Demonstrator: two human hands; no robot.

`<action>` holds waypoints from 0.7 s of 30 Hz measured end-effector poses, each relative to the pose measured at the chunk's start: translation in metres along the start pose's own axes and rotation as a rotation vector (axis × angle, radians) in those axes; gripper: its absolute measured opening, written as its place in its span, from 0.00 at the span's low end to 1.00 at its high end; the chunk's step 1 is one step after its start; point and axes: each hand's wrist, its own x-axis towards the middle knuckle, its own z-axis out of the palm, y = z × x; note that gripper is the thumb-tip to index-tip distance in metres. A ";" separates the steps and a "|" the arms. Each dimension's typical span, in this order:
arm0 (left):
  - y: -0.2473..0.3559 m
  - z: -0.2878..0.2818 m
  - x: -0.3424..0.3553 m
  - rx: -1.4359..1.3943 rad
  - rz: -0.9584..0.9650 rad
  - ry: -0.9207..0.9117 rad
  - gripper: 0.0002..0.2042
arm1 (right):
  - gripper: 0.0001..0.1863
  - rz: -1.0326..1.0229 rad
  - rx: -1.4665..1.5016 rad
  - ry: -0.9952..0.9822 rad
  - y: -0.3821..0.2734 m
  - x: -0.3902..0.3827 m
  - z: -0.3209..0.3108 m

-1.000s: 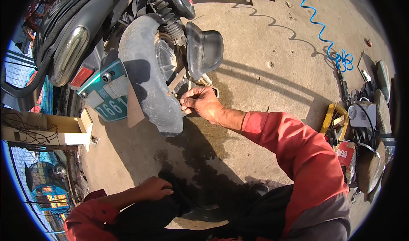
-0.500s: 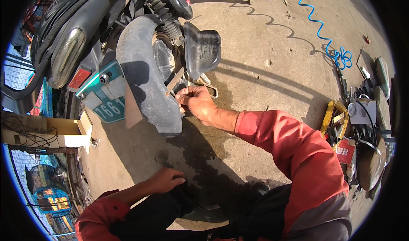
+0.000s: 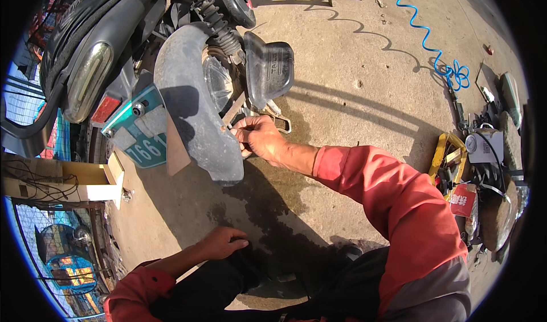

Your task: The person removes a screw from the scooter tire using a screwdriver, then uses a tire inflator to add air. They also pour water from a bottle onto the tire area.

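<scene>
My right hand [image 3: 262, 138] reaches to the right edge of the dusty grey rear mudguard [image 3: 199, 125] of a scooter. Its thumb and fingers are pinched on something small that I cannot make out, beside a flat metal bracket [image 3: 234, 110]. Just above the hand are a black plastic guard [image 3: 269, 68] and a coil-spring shock absorber [image 3: 213, 20]. Under the mudguard, part of the wheel [image 3: 217, 85] shows. My left hand [image 3: 225, 243] rests over my left knee with nothing in it, thumb apart from the loosely laid fingers.
A green licence plate [image 3: 139, 129] and red reflector [image 3: 106, 109] hang left of the mudguard. A blue coiled air hose [image 3: 424, 31] runs down to tools at the right, near a yellow tool holder [image 3: 444, 154]. A wooden stand [image 3: 85, 192] stands left. Dark wet patches [image 3: 273, 219] mark the concrete.
The view has shifted very slightly. My right hand stays pinched at the mudguard's edge, with its fingers only slightly moved. The left hand stays on the knee.
</scene>
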 end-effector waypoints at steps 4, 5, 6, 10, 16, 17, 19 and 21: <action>-0.003 0.000 0.000 -0.010 0.011 -0.001 0.16 | 0.07 -0.003 -0.012 0.000 -0.004 -0.005 0.000; -0.003 0.001 -0.001 -0.011 0.009 -0.003 0.16 | 0.08 -0.008 -0.006 0.001 -0.004 -0.006 0.000; -0.003 0.001 -0.001 -0.012 0.006 -0.006 0.16 | 0.08 -0.020 -0.014 0.001 -0.003 -0.005 0.000; -0.007 0.003 0.000 -0.014 0.009 -0.010 0.16 | 0.09 -0.025 -0.012 -0.007 0.000 -0.002 -0.001; -0.007 0.003 -0.003 -0.015 0.004 -0.007 0.17 | 0.08 -0.003 0.048 0.004 0.001 -0.004 0.004; -0.008 0.003 -0.002 -0.005 0.009 -0.016 0.17 | 0.08 0.001 0.071 0.009 0.001 -0.005 0.004; -0.006 0.002 -0.002 -0.002 0.002 -0.024 0.17 | 0.08 -0.021 0.040 0.000 0.005 -0.002 0.002; -0.002 0.002 -0.003 -0.013 -0.019 -0.028 0.18 | 0.08 -0.009 -0.007 0.003 0.004 0.000 0.001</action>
